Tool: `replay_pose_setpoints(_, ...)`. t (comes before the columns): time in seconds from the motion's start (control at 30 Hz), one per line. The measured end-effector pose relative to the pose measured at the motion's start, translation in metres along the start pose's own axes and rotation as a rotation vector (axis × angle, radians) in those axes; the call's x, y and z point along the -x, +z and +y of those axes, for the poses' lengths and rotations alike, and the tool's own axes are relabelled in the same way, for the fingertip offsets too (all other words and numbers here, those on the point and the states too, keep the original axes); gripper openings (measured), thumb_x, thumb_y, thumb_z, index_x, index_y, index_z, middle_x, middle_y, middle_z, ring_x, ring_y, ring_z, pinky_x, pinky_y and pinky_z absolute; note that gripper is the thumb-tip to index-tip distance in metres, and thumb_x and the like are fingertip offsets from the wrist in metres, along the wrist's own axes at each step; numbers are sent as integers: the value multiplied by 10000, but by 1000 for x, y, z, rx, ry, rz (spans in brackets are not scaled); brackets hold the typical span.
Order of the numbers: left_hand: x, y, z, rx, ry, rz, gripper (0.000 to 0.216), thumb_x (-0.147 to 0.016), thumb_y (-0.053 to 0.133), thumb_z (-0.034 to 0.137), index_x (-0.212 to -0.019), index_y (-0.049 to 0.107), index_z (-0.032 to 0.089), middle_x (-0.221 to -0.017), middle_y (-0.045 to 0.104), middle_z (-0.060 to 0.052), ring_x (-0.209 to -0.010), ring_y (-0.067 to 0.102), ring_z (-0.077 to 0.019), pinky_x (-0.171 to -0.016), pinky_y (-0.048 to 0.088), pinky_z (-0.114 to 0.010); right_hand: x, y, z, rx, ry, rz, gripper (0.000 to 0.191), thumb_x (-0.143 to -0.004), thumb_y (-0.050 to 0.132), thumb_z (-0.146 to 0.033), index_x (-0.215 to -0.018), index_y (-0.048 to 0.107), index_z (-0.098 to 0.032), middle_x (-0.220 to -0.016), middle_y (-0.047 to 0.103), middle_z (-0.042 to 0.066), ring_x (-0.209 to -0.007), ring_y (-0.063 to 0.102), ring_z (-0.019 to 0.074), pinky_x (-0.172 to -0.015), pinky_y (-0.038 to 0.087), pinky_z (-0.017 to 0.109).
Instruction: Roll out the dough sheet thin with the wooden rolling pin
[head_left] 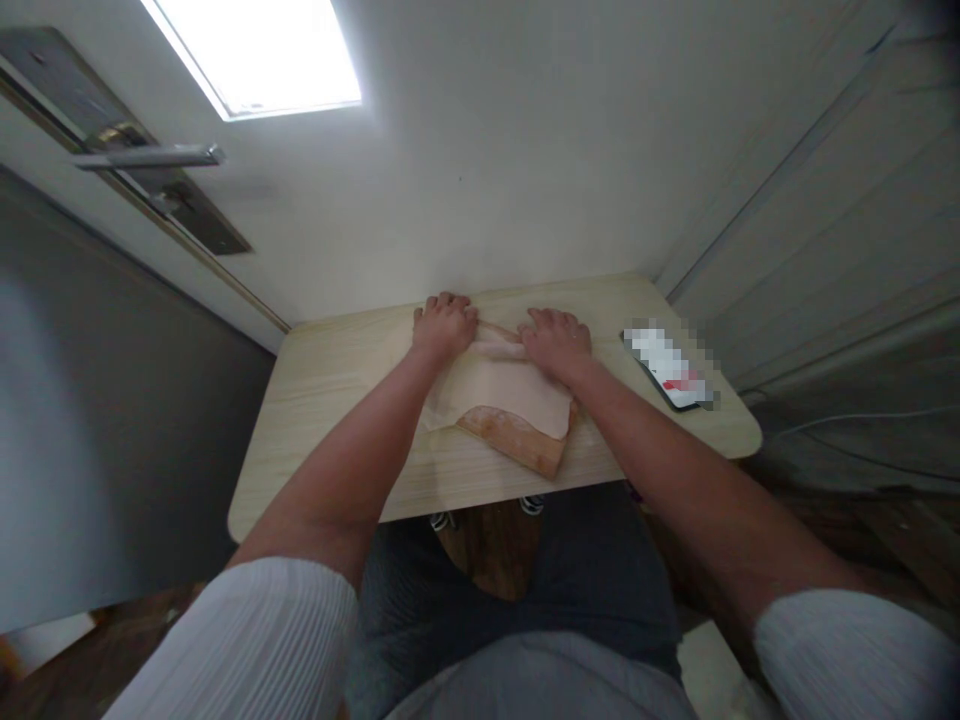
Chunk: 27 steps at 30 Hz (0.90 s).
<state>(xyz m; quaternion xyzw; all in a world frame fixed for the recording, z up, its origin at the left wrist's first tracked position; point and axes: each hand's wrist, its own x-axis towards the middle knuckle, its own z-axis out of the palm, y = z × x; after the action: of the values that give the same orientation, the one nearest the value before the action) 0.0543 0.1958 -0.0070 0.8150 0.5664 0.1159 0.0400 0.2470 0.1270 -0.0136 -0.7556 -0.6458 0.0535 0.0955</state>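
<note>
A thin sheet of pale dough [501, 388] lies over a floured wooden board [521, 442] and hangs past its left side. Along the far edge of the dough runs a slim wooden rolling pin [496, 329], with a fold of dough just in front of it. My left hand [447, 326] is closed over the pin's left part, fingers curled over the top. Over its right part my right hand [556, 343] is closed in the same way. Both pin ends are hidden under my hands.
The board rests on a small light wooden table [315, 420] pushed against a white door [480, 180] with a metal handle [150, 157]. A phone [664, 365], its screen blurred, lies at the table's right. Cables [847, 418] run along the right wall.
</note>
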Motion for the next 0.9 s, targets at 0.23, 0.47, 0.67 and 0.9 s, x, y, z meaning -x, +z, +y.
replay_pose_setpoints(0.23,14,1,1,14,-20,46,486,-1028,312,418,-1459,501,297,-1562,461,-87,-1410,398,-329,-1159,280,-607,19,9,-1,25,-18,123,576,-1032,291,-480,-1484,496,-187,-1466,542,172,-1322,449,376,-1087,328,584)
replay_pose_setpoints(0.47,25,4,0,21,-5,81,492,-1030,305,413,-1467,494,291,-1573,453,-90,-1420,394,-327,-1155,290,-617,35,1,-6,6,-22,108,575,-1038,294,-463,-1479,497,-155,-1485,526,183,-1335,438,378,-1105,301,592)
replay_pose_setpoints(0.67,33,3,1,14,-13,76,500,-1037,292,444,-1477,483,297,-1589,435,-86,-1448,363,-317,-1171,272,-610,42,0,-7,20,-37,121,592,-1045,264,-477,-1475,497,-143,-1482,529,186,-1338,436,370,-1111,289,573)
replay_pose_setpoints(0.9,43,2,2,4,-2,86,508,-1038,278,419,-1482,478,276,-1601,425,-95,-1445,362,-325,-1166,271,-597,51,3,-7,46,-64,140,626,-1055,232,-500,-1482,491,-121,-1474,540,194,-1348,432,373,-1104,293,563)
